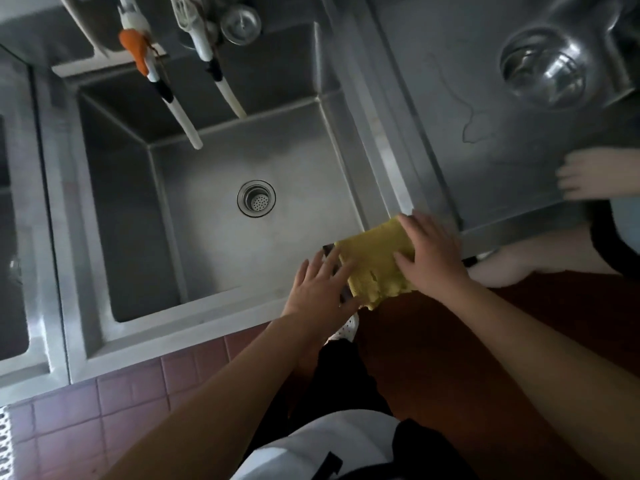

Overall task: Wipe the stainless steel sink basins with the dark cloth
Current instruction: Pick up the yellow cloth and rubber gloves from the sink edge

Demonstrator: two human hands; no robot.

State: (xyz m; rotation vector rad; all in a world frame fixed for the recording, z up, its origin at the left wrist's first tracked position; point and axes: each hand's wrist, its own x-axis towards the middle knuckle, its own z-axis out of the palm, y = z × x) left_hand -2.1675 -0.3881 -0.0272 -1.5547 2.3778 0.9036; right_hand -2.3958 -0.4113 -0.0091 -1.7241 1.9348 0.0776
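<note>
A yellow cloth (372, 259) is lying over the sink basin's (221, 202) front right corner rim. The right hand (431, 252) is pressing it with straight fingers, grip open. The left hand (320, 287) is touching its near edge, fingers spread, holding nothing.

The single head view looks almost straight down from above the person's own forearms onto the sink basin (242, 188) and the tiled floor (114, 403). It sits close, with the hands (429, 251) near frame centre.
</note>
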